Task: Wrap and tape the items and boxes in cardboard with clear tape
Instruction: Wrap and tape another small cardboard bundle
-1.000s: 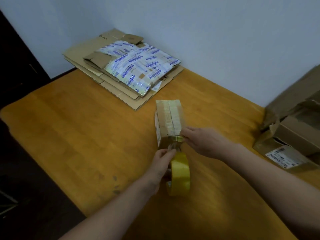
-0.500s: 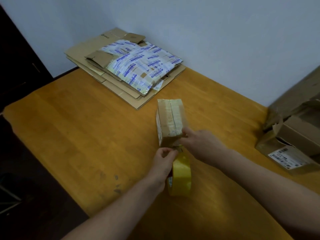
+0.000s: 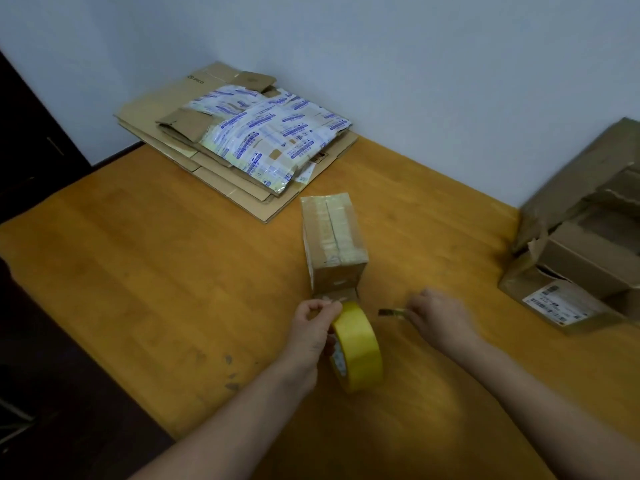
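Head view: a small cardboard box [image 3: 333, 244] sits on the wooden table [image 3: 166, 271] near its middle. Clear tape runs along the box's top seam and down its near face.

Just in front of the box, the left grip [image 3: 311, 329] is grasping a yellow tape roll [image 3: 358, 348], with thumb and fingers pinched together at the roll's top edge, close to the box's lower near edge. The roll stands on edge; whether it touches the table cannot be told.

To the right, apart from the box, the right grip [image 3: 437, 317] is clenched round a small tool [image 3: 391, 311]. Its dark tip points toward the roll, and the tool is too blurred to name.

At the far left corner of the table lies a stack of flattened cardboard [image 3: 162, 119] with a printed plastic mailer [image 3: 266, 136] on top. At the right edge are torn open boxes [image 3: 585, 237], the nearest bearing a white label [image 3: 554, 303].
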